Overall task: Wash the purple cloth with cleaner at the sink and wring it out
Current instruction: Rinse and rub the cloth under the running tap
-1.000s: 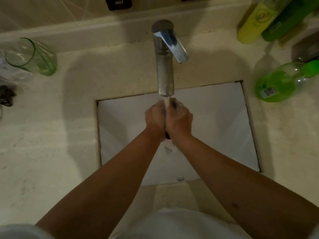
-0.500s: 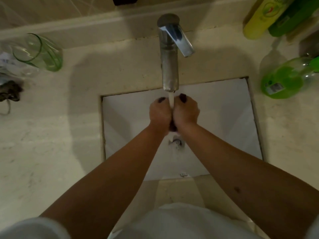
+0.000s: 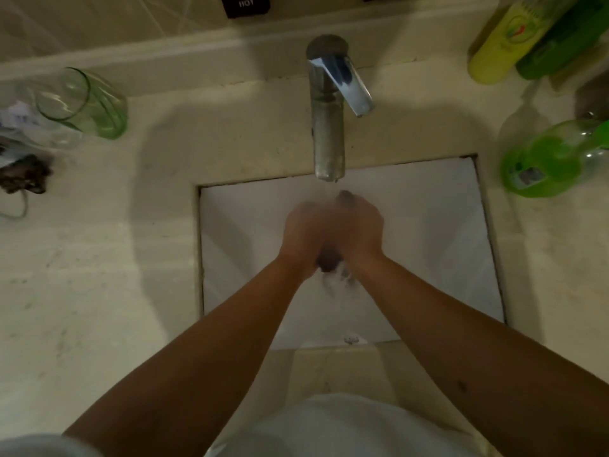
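Above the sink (image 3: 428, 225), on the wall, a dark plate (image 3: 245, 4) carried the word HOT, seen upside down. Bottle (image 3: 543, 159) labels were too blurred to read. Both hands, left (image 3: 304, 235) and right (image 3: 359, 225), were pressed together under the tap (image 3: 328, 127), fingers curled round the cloth (image 3: 329, 260), a dark bit showing between the wrists. A beige stone desk (image 3: 99, 291) held a green glass (image 3: 85, 103).

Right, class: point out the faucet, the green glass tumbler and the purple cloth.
faucet (image 3: 329, 140): head view, middle of the spout.
green glass tumbler (image 3: 99, 105): head view, side wall.
purple cloth (image 3: 330, 261): head view, dark bit showing between the wrists.
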